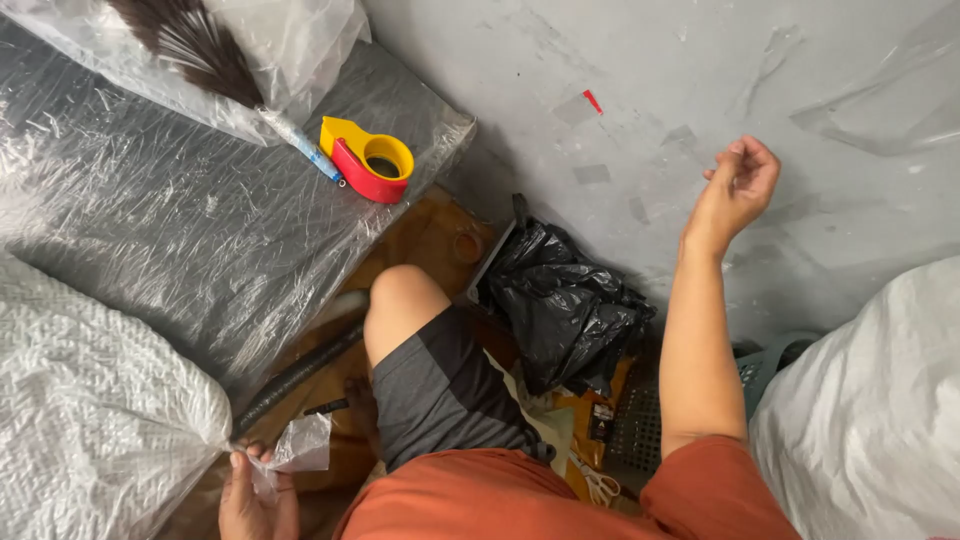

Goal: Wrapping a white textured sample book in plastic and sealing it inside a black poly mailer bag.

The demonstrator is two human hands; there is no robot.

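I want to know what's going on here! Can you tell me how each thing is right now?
Left hand: closed, gripping the clear plastic bag neck.
Right hand: raised, fingers curled, nothing visible in it.
Tape dispenser: lying on the plastic-wrapped grey slab.
Feather duster: lying partly under clear plastic.
Black bag: crumpled on the floor.
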